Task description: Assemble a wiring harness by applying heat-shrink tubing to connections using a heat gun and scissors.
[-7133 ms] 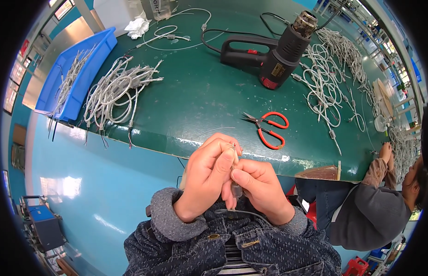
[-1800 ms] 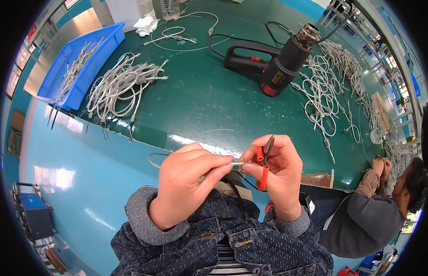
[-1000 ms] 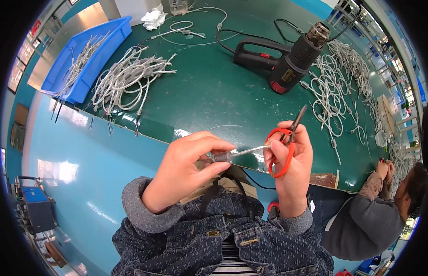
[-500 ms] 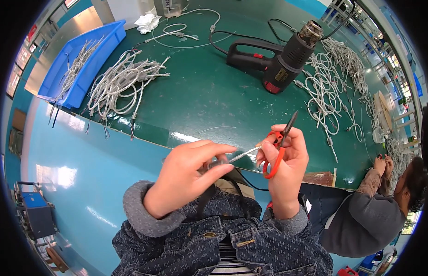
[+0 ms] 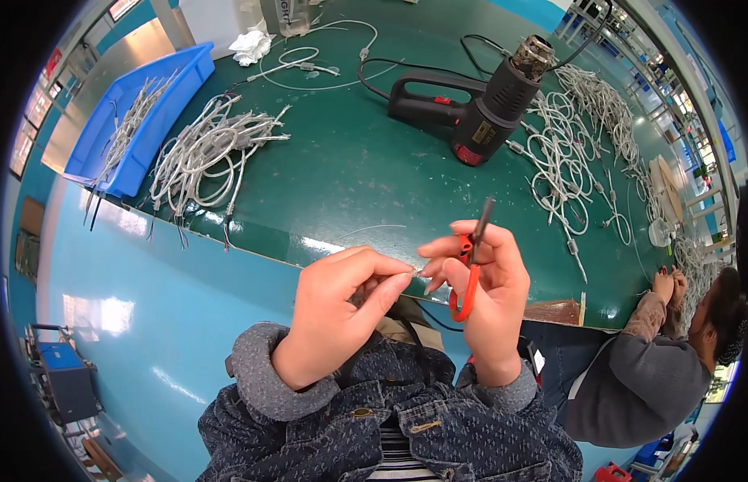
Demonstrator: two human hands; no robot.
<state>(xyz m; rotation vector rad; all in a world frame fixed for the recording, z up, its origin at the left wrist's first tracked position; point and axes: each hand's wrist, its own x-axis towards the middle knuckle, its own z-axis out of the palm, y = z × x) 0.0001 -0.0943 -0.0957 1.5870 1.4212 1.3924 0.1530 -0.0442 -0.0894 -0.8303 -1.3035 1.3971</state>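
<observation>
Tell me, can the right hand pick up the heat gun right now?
Probably not freely: the right hand is holding red-handled cutters, although nothing seems to block its way to the heat gun.

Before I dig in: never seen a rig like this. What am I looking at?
There's no machine: these are a person's two bare hands. A wide fisheye camera worn on the head looks down at them, so straight edges bend near the rim, and picture left is the person's left.

The left hand pinches what looks like a cable end. The right hand holds red-handled scissors.

On the green table lie a heat gun, cable bundles and a blue tray of more cables. Another person is at the right.
</observation>
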